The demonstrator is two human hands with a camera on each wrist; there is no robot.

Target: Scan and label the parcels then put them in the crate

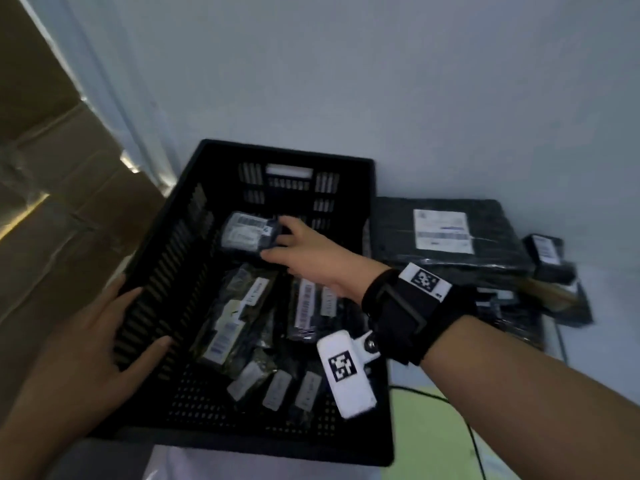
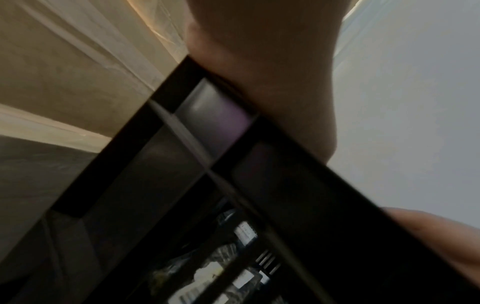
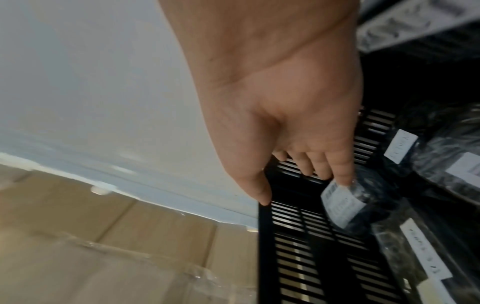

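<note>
Parcel labels (image 1: 256, 289) too blurred to read.

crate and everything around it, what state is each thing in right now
crate: upright, open-topped, partly filled with labelled parcels
small parcel: label up, inside crate near far wall, fingertips on it
right hand: reaching into crate, fingers extended
left hand: gripping the crate's left wall
large parcel: flat outside crate, labelled

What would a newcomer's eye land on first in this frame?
The black slatted crate at centre, its floor littered with dark labelled parcels. The right hand reaches in and touches a small labelled parcel near the far wall, while the left hand grips the crate's left rim. More parcels are stacked outside, to the right.
</note>
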